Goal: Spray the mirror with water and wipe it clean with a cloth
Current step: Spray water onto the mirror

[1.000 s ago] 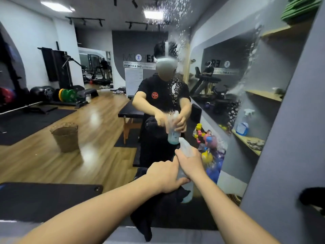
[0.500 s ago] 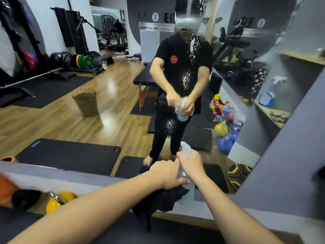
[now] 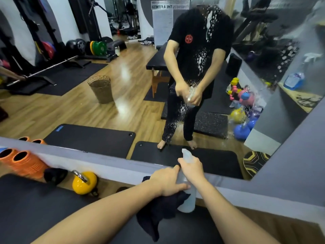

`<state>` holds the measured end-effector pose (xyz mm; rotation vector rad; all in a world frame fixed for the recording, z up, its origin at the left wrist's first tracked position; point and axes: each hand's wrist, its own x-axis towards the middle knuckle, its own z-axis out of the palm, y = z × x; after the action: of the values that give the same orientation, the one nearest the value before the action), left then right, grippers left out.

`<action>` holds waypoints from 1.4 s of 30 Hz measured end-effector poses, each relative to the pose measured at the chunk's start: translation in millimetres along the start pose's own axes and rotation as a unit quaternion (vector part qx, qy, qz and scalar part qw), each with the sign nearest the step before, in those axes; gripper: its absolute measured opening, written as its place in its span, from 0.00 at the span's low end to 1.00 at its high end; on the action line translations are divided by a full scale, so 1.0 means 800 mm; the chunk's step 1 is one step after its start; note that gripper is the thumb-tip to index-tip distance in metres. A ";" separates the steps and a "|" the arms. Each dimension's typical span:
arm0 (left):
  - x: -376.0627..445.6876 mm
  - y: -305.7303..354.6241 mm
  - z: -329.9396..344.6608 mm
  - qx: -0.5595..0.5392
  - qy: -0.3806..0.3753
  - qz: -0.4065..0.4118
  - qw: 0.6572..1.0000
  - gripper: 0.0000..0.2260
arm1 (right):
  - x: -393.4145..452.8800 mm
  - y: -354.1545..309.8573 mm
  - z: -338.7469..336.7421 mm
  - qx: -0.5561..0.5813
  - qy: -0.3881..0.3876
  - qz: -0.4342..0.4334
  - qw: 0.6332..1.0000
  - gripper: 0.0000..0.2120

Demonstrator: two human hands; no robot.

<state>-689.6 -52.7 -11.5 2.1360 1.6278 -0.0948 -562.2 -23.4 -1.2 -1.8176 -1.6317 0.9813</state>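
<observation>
A large wall mirror (image 3: pixel 123 95) fills the upper view, with water droplets spattered across its middle and right side. My right hand (image 3: pixel 192 169) grips the neck of a translucent spray bottle (image 3: pixel 188 202), whose nozzle points at the glass low down. My left hand (image 3: pixel 167 181) holds a dark cloth (image 3: pixel 158 213) that hangs below it, and its fingers also press against the side of the bottle. Both hands are close together in front of the mirror's grey lower frame (image 3: pixel 98 158).
At the foot of the mirror on the left lie orange foam rollers (image 3: pixel 22 162), a yellow kettlebell (image 3: pixel 84 182) and a black mat (image 3: pixel 35 205). A grey wall (image 3: pixel 302 155) borders the mirror on the right. The glass reflects a gym floor, a woven basket and me.
The view has tilted downward from the mirror's upper part to its lower edge and the floor. My hands keep the same hold on bottle and cloth, now lower against the glass.
</observation>
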 end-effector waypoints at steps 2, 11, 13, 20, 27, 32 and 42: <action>-0.003 -0.010 -0.011 0.007 0.009 0.000 1.000 0.31 | 0.003 -0.011 0.005 0.021 0.009 -0.012 1.000 0.24; -0.006 -0.087 -0.155 -0.016 0.132 0.055 0.990 0.37 | 0.041 -0.169 0.003 0.095 0.143 -0.129 0.977 0.03; -0.011 -0.108 -0.205 -0.021 0.172 0.080 0.982 0.38 | 0.050 -0.228 0.000 0.130 0.177 -0.149 0.964 0.10; -0.056 -0.171 -0.422 0.031 0.307 0.130 0.942 0.38 | 0.064 -0.449 -0.030 0.195 0.294 -0.268 0.896 0.06; -0.118 -0.143 -0.628 0.107 0.437 0.189 0.873 0.37 | 0.023 -0.640 -0.137 0.168 0.381 -0.386 0.823 0.14; -0.143 -0.106 -0.725 0.121 0.511 0.189 0.829 0.34 | 0.003 -0.729 -0.206 0.142 0.425 -0.425 0.787 0.12; -0.152 -0.084 -0.796 0.082 0.547 0.181 0.813 0.28 | 0.000 -0.807 -0.259 0.104 0.437 -0.443 0.776 0.18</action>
<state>-924.4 99.3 577.1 2.7916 1.6607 1.4005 -799.7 95.5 622.3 -0.8589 -1.3743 -0.1369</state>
